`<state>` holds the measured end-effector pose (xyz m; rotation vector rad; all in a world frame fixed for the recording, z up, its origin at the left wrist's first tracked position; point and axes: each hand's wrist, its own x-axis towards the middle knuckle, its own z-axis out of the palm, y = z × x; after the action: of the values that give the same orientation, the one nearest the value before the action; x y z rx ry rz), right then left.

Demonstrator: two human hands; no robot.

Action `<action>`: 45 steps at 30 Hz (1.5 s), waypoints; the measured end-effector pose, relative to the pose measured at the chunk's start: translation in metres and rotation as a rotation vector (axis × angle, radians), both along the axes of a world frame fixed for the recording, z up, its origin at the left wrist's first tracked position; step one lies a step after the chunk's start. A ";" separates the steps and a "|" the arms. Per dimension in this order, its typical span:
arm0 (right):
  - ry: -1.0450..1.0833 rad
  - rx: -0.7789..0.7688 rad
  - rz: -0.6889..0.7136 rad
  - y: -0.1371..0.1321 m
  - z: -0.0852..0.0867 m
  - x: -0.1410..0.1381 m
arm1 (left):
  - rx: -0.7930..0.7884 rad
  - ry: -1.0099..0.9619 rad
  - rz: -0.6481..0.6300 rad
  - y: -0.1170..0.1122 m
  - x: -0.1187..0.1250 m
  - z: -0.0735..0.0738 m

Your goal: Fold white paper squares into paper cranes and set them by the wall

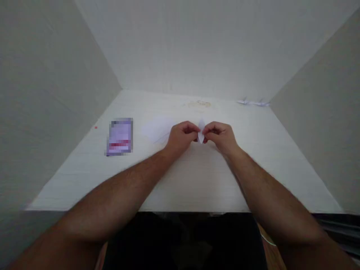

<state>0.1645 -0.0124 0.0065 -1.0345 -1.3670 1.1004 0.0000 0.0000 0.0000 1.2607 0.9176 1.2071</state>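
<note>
Between my two hands is a small folded piece of white paper [201, 135], narrow and pointed at its lower end. My left hand [184, 134] pinches its left side between thumb and fingers. From the other side my right hand [221, 135] pinches the right edge in the same way. The paper is held just above the white table [194, 180]. White paper sheets [157, 127] lie flat to the left, partly behind my left hand. How the small piece is folded inside cannot be made out.
A blurred-out rectangular device or card [120, 137] lies on the left. Several small folded white paper pieces [253, 103] rest along the back wall at the right. A yellowish stain [199, 104] marks the table's rear. Walls enclose the back and both sides.
</note>
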 end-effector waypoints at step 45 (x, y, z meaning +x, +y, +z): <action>-0.146 -0.216 -0.137 -0.001 0.005 -0.005 | -0.008 0.114 0.029 0.002 -0.001 0.005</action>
<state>0.1590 -0.0130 0.0118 -1.3690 -1.2894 1.1042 -0.0014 0.0025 0.0047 1.3245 1.0261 1.1624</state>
